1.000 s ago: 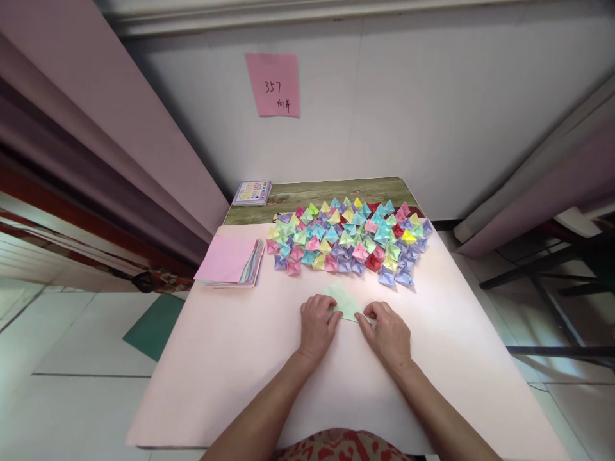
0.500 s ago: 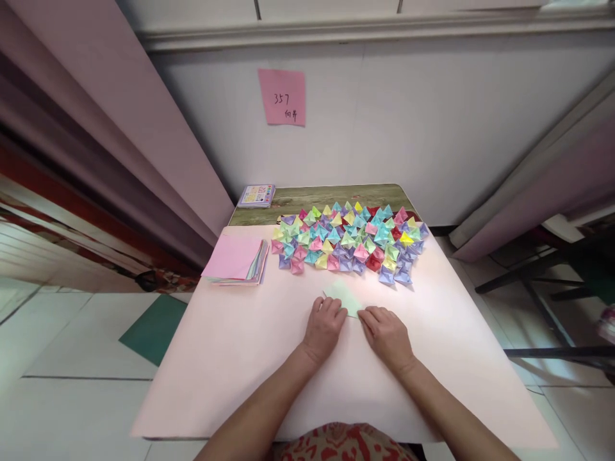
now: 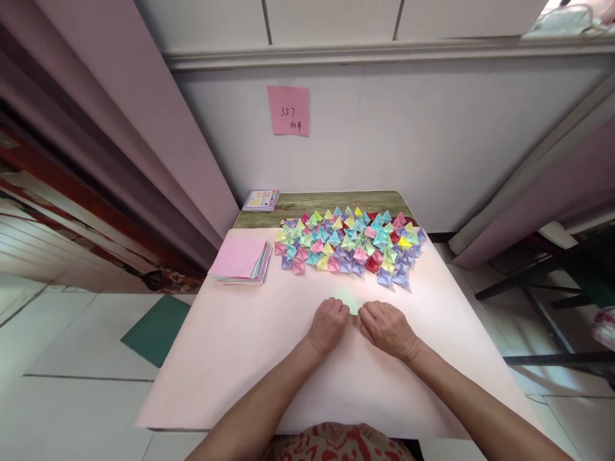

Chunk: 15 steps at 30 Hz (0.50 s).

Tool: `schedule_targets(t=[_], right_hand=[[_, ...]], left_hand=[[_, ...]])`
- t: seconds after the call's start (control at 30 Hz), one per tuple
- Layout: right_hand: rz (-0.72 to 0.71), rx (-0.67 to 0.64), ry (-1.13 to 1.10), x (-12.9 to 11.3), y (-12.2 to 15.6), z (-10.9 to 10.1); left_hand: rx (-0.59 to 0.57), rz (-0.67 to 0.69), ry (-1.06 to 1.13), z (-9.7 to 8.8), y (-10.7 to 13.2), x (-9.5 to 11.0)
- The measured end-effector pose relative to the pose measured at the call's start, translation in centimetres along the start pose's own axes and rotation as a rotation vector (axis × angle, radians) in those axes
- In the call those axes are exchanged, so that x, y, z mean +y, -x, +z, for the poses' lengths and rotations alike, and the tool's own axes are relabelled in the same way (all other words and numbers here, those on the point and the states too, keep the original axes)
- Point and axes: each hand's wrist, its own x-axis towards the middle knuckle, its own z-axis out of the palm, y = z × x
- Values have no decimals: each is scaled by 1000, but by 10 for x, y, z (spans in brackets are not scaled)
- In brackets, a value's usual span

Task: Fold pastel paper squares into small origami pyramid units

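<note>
A small pale green sheet of origami paper [image 3: 348,299] lies on the pink-covered table, partly hidden by my fingers. Curled closed, my left hand [image 3: 330,323] grips its left side. On its right side my right hand [image 3: 387,325] pinches the near edge, fingers bent together. The paper's far part shows between and beyond the knuckles; its exact folds are too faint to make out. Just past it spreads a cluster of folded paper boats [image 3: 346,240] in many colours, standing close together.
To the left is a stack of coloured paper [image 3: 237,257], pink on top. A printed packet [image 3: 261,200] sits at the table's far left corner. A green sheet [image 3: 156,330] lies on the floor at left. A pink note [image 3: 289,111] hangs on the wall behind.
Both hands have curled more tightly over the green paper, and less of it shows. The right hand has shifted slightly. The camera view has tilted up a little.
</note>
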Motion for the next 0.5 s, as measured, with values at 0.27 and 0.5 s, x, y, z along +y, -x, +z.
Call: schedule_targets(t=[0.27, 0.5], right_hand=[[712, 433, -1025, 8, -11, -36], [277, 448, -740, -4, -5, -33]], left_hand=[[9, -804, 1390, -55, 0, 10], [13, -1056, 1805, -84, -4, 13]])
